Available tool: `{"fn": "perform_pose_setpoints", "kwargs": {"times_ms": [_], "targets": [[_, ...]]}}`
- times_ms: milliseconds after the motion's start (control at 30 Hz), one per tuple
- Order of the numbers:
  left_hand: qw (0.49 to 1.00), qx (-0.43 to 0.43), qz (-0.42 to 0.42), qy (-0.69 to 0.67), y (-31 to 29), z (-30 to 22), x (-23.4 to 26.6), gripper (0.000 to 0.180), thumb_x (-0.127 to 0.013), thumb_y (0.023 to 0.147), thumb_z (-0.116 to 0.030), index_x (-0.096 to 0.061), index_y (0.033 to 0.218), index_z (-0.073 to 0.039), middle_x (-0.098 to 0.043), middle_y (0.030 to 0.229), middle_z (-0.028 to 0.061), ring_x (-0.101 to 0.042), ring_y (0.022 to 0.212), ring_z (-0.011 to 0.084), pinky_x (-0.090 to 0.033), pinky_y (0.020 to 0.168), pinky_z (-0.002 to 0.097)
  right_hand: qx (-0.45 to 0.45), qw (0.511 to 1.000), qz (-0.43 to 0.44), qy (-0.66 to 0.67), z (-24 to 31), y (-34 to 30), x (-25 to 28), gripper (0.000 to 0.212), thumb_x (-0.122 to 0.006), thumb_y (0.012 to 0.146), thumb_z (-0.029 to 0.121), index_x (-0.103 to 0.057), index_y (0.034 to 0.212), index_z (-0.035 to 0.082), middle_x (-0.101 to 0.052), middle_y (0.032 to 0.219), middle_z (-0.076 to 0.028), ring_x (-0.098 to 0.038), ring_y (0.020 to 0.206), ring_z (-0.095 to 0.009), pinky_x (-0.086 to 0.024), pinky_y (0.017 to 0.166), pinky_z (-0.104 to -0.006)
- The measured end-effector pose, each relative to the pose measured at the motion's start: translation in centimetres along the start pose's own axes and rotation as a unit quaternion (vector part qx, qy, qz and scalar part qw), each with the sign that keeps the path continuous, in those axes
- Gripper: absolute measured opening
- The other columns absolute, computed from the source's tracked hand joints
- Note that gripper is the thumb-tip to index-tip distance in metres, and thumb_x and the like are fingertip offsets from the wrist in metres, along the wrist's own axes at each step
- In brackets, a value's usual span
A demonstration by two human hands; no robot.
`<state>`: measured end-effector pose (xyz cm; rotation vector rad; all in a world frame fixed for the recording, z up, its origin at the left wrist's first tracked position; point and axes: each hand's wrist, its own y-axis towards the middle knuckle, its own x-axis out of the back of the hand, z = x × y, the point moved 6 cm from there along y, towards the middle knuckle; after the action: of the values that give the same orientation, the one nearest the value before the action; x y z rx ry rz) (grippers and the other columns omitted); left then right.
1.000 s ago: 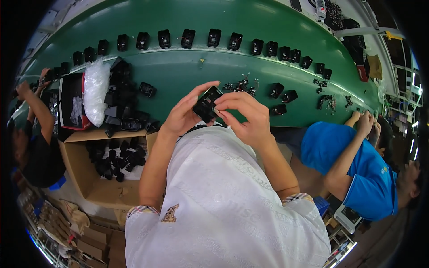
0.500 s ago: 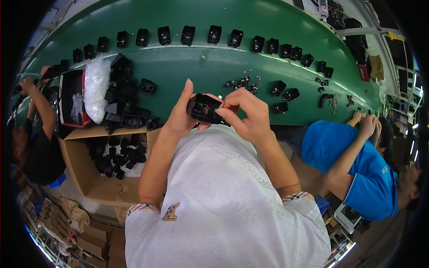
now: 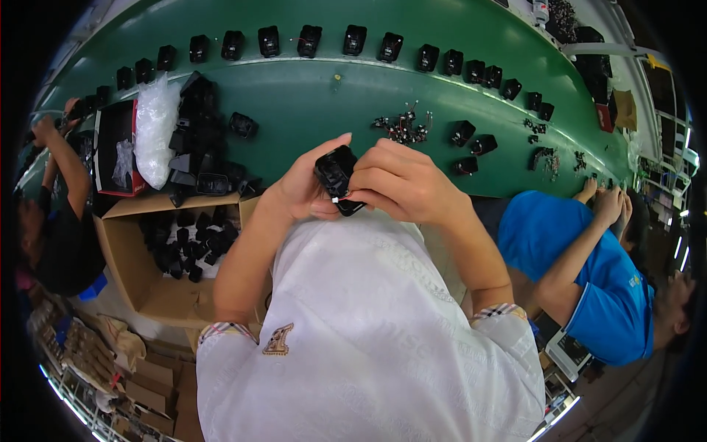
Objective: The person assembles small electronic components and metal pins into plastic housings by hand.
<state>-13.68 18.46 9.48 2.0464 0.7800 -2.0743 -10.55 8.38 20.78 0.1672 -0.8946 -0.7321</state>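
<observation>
your left hand [image 3: 302, 193] and right hand [image 3: 403, 184] both hold one small black plastic part [image 3: 337, 177], raised just above the near edge of the green bench [image 3: 309, 99]. each grip is closed around the part, fingers wrapped on its sides. a heap of black parts [image 3: 202, 140] lies to your left by a cardboard box [image 3: 158, 291]; a row of black parts [image 3: 309, 38] lines the far edge.

Cardboard box [image 3: 158, 295] of black parts beside green table [image 3: 309, 103].
</observation>
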Motion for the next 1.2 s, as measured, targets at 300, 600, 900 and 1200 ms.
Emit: {"fn": "perform_pose_setpoints", "kwargs": {"times_ms": [300,600,900,1200], "targets": [[0.998,0.001,-0.008,-0.069,0.1,0.8,0.7,0.049,-0.036,0.102,-0.05,-0.054,0.117,-0.007,-0.063,0.071,0.0174,-0.037,0.031,0.0103,-0.027,0.026,0.0216,-0.092,0.993,0.04,0.069,-0.3,-0.4,0.3,0.025,-0.082,0.07,0.014,-0.072,0.092,0.011,-0.061,0.113,-0.009,-0.059,0.098,-0.027,-0.05,0.079,-0.0356],[0.979,-0.045,-0.196,0.037,0.1,0.7,1.6,0.057,-0.032,0.103,-0.053,-0.057,0.119,-0.005,-0.063,0.074,0.0129,-0.05,0.044,0.0114,-0.039,0.039,0.0228,-0.26,0.938,-0.004,0.23,-2.7,-3.6,-1.7,0.026,-0.082,0.07,0.006,-0.072,0.093,0.006,-0.053,0.138,-0.018,-0.055,0.122,-0.032,-0.047,0.097,-0.042],[0.925,-0.121,-0.17,0.318,-0.7,-0.9,-0.7,0.058,-0.039,0.102,-0.055,-0.059,0.105,0.0,-0.062,0.065,0.008,-0.058,0.052,0.0112,-0.044,0.048,0.0217,-0.343,0.707,-0.172,0.594,-6.2,-8.1,-5.4,0.018,-0.076,0.078,0.001,-0.07,0.095,0.0,-0.049,0.141,-0.018,-0.047,0.131,-0.025,-0.041,0.104,-0.0379],[0.808,-0.094,-0.263,0.519,0.5,-1.7,0.6,0.062,-0.042,0.101,-0.054,-0.063,0.078,-0.001,-0.063,0.061,0.0074,-0.061,0.054,0.0153,-0.046,0.051,0.0276,-0.364,0.693,-0.161,0.601,-7.2,-10.5,-4.2,0.022,-0.079,0.076,0.006,-0.067,0.094,0.002,-0.051,0.137,-0.013,-0.053,0.12,-0.022,-0.041,0.102,-0.0374]]}}
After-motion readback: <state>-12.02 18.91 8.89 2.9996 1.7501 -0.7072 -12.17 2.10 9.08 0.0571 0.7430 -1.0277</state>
